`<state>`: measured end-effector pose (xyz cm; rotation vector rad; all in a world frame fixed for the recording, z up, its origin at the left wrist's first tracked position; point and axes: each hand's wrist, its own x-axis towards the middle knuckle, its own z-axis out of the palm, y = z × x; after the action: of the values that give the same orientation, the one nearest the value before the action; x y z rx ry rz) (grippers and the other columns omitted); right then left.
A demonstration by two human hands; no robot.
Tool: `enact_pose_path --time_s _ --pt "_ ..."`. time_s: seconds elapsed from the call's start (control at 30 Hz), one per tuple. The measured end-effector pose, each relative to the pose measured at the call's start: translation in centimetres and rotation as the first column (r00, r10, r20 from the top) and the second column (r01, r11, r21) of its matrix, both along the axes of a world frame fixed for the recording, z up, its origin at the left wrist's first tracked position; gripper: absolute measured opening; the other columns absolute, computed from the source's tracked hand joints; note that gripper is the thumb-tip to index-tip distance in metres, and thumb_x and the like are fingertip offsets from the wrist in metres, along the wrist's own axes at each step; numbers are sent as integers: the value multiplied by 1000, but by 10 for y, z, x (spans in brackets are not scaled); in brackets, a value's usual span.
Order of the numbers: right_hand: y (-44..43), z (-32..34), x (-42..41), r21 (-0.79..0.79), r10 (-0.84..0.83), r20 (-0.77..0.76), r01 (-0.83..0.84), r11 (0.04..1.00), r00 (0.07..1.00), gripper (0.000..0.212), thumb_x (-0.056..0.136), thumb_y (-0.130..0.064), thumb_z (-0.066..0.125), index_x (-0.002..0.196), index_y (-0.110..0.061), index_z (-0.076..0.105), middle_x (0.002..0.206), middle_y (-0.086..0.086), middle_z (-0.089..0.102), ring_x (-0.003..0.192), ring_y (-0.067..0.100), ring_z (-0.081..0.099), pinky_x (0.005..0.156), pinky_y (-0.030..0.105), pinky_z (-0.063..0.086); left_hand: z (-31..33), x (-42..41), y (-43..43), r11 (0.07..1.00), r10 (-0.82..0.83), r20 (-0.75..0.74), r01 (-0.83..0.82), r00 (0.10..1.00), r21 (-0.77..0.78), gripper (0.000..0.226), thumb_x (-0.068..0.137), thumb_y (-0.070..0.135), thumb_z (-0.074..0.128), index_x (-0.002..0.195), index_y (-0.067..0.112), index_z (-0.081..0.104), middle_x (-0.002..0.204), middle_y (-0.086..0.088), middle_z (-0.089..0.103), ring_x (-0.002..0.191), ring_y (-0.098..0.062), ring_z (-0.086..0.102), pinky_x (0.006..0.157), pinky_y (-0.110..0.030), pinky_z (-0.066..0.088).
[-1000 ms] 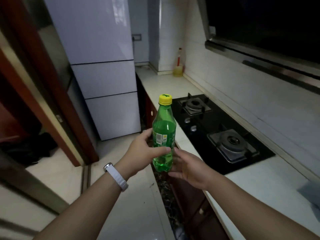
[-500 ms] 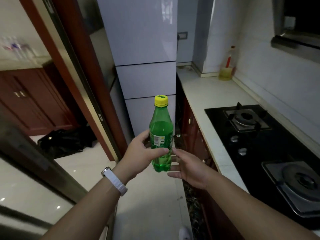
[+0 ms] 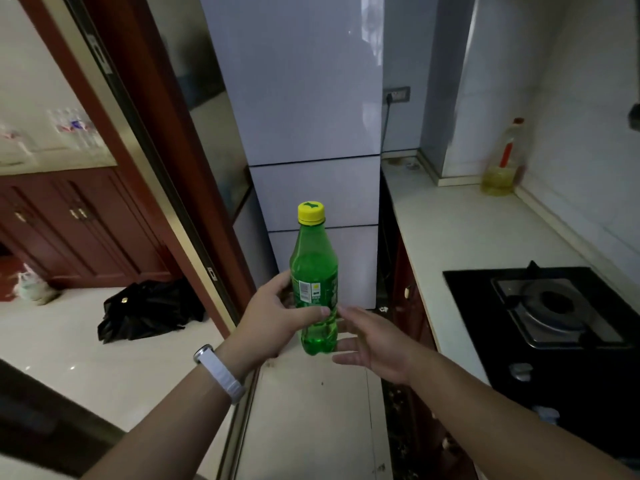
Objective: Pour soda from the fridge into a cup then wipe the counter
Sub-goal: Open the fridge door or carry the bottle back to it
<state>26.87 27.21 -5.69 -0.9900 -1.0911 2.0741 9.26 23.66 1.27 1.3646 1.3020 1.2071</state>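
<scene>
Left hand (image 3: 273,320) wraps the green soda bottle (image 3: 315,285) at its lower half, thumb across the front below the label, bottle upright, yellow cap (image 3: 311,213) on. White watch band (image 3: 221,374) on the left wrist. Right hand (image 3: 374,341) open at 3 o'clock of the bottle base, fingers (image 3: 349,311) spread just beside it; contact unclear. White fridge (image 3: 311,133) at 12 o'clock, doors closed. Tabletop (image 3: 467,230) runs along the right, black gas hob (image 3: 554,317) at 3 o'clock, oil bottle (image 3: 502,164) in the far corner at 1 o'clock. Black bag (image 3: 149,310) on the floor at 9 o'clock.
</scene>
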Motion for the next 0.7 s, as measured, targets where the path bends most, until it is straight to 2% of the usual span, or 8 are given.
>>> enact_pose_path --time_s 0.17,0.4,0.53,0.6,0.7 --pt "46 -4 -17 -2 30 28 -30 1000 999 32 99 -39 52 122 -20 63 121 11 65 107 33 66 86 39 53 -3 -18 41 1000 8 19 -8 1000 -11 50 68 -12 79 111 9 66 101 -6 77 90 -16 73 72 -18 55" --pt "125 -16 -66 -50 12 62 -9 999 998 34 99 -35 51 124 -16 63 116 11 64 95 28 66 84 40 51 -27 -68 126 999 -6 76 10 997 -50 49 69 -13 79 110 10 66 99 -4 77 90 -16 73 73 -20 55" --pt "178 -17 -102 -64 -10 72 15 998 997 36 97 -33 54 125 -12 62 101 4 70 86 22 68 82 39 48 -44 -108 191 996 -58 132 66 990 -61 52 66 -13 80 111 8 65 104 -10 75 98 -26 71 85 -33 57" --pt "205 -16 -122 -71 -35 88 41 997 996 35 97 -31 54 124 -11 61 100 4 70 83 20 68 81 38 48 -47 -130 224 994 -78 163 89 984 -66 55 62 -7 84 111 10 66 106 -12 75 100 -30 71 89 -39 56" --pt "243 -10 -152 -90 -64 115 74 993 991 31 98 -29 51 121 -11 62 102 7 68 83 20 68 78 35 51 -47 -159 270 989 -118 184 132 976 -63 53 61 0 83 109 16 68 106 -13 74 100 -32 70 88 -41 56"
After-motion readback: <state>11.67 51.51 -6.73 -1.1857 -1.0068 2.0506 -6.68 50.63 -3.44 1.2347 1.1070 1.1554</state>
